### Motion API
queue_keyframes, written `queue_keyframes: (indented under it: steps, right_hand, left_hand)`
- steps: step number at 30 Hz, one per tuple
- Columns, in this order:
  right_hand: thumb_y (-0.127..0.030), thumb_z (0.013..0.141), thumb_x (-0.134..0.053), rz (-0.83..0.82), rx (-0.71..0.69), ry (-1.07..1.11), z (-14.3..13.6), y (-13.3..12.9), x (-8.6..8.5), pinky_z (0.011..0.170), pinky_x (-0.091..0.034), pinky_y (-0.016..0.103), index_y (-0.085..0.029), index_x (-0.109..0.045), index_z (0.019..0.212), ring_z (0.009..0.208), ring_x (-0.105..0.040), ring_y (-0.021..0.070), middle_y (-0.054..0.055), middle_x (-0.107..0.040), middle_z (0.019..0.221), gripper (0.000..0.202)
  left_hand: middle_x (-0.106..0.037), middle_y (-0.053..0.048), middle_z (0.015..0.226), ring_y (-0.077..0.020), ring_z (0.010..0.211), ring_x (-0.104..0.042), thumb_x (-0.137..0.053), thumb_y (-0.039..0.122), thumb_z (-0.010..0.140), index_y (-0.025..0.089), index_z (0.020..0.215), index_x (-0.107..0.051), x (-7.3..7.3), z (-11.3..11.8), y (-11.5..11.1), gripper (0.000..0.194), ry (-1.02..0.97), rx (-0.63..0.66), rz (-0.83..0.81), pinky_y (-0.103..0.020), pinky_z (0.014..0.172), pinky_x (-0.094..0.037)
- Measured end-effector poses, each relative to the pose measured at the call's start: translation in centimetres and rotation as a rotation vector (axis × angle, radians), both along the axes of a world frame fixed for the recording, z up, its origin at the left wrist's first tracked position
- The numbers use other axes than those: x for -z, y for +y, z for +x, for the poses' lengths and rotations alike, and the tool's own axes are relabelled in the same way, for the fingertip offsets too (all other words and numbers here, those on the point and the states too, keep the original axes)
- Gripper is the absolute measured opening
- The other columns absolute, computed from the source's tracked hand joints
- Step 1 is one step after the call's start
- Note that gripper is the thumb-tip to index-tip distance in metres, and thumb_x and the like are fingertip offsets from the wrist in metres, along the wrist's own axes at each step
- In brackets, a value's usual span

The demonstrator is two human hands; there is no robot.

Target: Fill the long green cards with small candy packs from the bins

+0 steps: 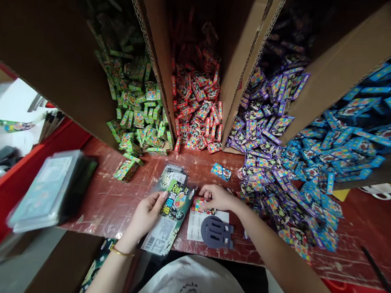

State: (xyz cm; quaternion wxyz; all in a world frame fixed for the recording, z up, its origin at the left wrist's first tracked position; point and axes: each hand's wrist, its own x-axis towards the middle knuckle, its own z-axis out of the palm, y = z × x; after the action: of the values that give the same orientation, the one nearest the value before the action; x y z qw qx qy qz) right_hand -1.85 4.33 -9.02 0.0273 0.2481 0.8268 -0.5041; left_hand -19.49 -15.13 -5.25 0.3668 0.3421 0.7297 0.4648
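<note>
My left hand [150, 209] pinches the edge of a black and green printed package [177, 202], which lies tilted over a clear plastic sleeve and a pale printed part with a barcode. To its right, my right hand [219, 197] has its fingers curled over a small red candy packet [199, 205]. Just below that packet are a white printed sheet [195, 227] and a dark grey slotted plastic piece [216, 232]. One small blue packet [221, 171] lies alone behind my right hand.
Cardboard bins [234, 70] at the back hold heaps of green [144, 117], red [199, 107], purple [262, 123] and blue packets [340, 136]. Purple and blue packets spill onto the red table [110, 207] at right. Stacked clear sleeves [45, 186] stand at left. A black stick [376, 269] lies at far right.
</note>
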Motion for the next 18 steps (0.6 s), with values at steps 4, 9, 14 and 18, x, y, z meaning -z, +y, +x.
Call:
queue_keyframes:
  steps: [4, 9, 14, 18]
  right_hand:
    - [-0.037, 0.073, -0.065, -0.194, 0.298, 0.304, 1.2, 1.9, -2.2, 0.065, -0.045, 0.028, -0.019, -0.054, 0.085, 0.072, -0.060, 0.0174, 0.002, -0.063, 0.079, 0.024]
    - [-0.037, 0.079, -0.060, -0.120, 0.431, 0.611, 1.1, 1.3, -5.2, 0.068, -0.046, 0.028, -0.022, -0.045, 0.086, 0.069, -0.058, 0.0150, -0.002, -0.058, 0.074, 0.022]
    - [-0.029, 0.085, -0.054, 0.152, 0.303, 0.601, 0.7, -0.5, -5.3, 0.087, -0.044, 0.033, -0.022, -0.055, 0.100, 0.096, -0.057, 0.0185, 0.004, -0.060, 0.098, 0.016]
    - [-0.027, 0.080, -0.062, 0.126, 0.459, 0.602, 1.0, -0.9, -4.8, 0.087, -0.047, 0.036, -0.024, -0.061, 0.105, 0.095, -0.062, 0.0203, 0.005, -0.067, 0.099, 0.025]
  left_hand:
    - [-0.068, -0.003, 0.076, -0.0192, 0.072, -0.060, -0.046, 0.052, 0.084, 0.014, 0.090, -0.063, -0.1, 0.4, 0.0, 0.042, 0.001, 0.010, 0.002, -0.025, 0.067, -0.046]
    - [-0.063, -0.001, 0.070, -0.0168, 0.067, -0.056, -0.045, 0.046, 0.086, 0.016, 0.080, -0.061, -0.5, 2.0, 0.9, 0.035, 0.076, 0.104, 0.018, -0.023, 0.063, -0.043]
    - [-0.058, 0.000, 0.067, -0.0145, 0.063, -0.051, -0.041, 0.043, 0.089, 0.016, 0.080, -0.060, -1.3, 3.2, 1.7, 0.034, 0.136, 0.150, 0.043, -0.022, 0.061, -0.039]
    - [-0.057, 0.000, 0.066, -0.0141, 0.062, -0.050, -0.042, 0.042, 0.089, 0.016, 0.078, -0.060, -1.4, 3.7, 2.1, 0.033, 0.134, 0.153, 0.057, -0.021, 0.060, -0.038]
